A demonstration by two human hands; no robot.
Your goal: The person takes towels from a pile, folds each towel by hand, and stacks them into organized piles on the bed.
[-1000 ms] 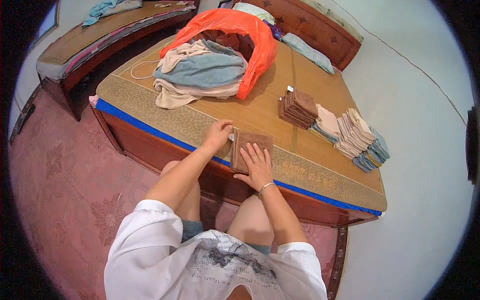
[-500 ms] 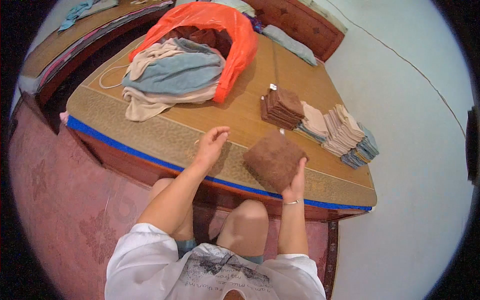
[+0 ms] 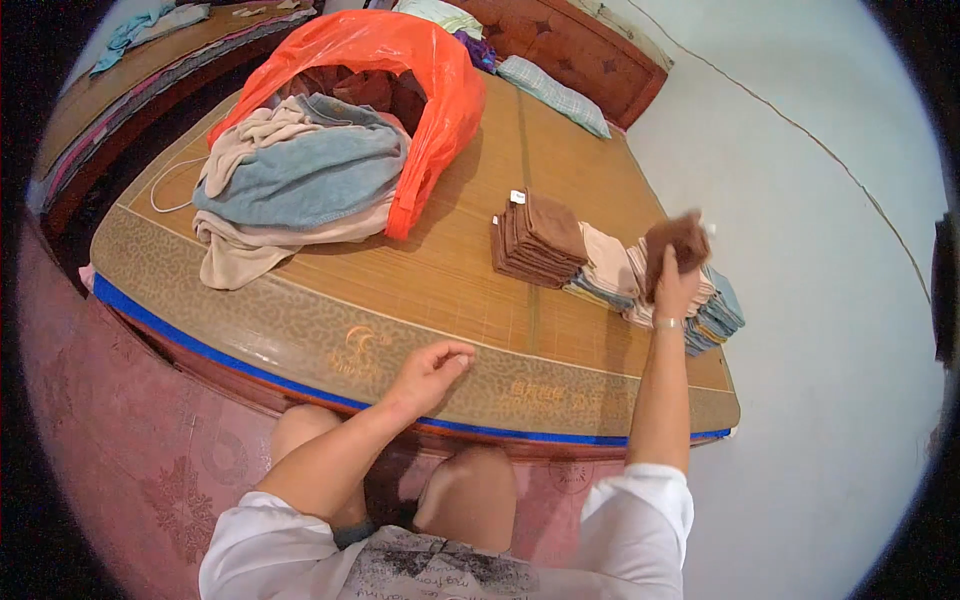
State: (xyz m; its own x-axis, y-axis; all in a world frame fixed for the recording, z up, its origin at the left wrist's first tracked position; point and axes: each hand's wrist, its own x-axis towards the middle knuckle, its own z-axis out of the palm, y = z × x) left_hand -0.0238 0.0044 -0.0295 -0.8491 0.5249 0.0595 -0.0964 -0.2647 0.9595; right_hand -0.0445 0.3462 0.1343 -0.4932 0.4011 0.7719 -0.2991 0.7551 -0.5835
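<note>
And here, at the right, a folded brown cloth [image 3: 674, 245] is held up in the right hand [image 3: 680, 287], the fingers closed on its near edge, though how far they are wrapped beneath is hidden. Some blur is seen on the cloth, and a small pale spot is shown at its far corner, beyond the fingertips. Behind and under those fingers, a pale cream stack [image 3: 640, 265] is partly covered from sight; whether it is touched by the cloth cannot be told. Just right of the fingers, a blue stack [image 3: 724, 298] is seen; to their left, a short cream pile [image 3: 607, 260], and farther left, a brown stack [image 3: 538, 235] with its edges fairly squared.

The left hand [image 3: 432, 377] is kept low and well apart, its fingers loosely curled, a little parted from the thumb, nothing held. Beyond its fingertips a bare stretch of mat [image 3: 470, 312] is found; farther off to the left, a red bag [image 3: 450, 125] is filled with loose cloths [image 3: 305, 178].

For this carry, the grip should be kept flat and light, so that the folds are not sprung. The wrist is best held clear of the tops below, since leaning layers could be nudged askew. A level, square lowering would be called for, the fingers slipped out sideways.
</note>
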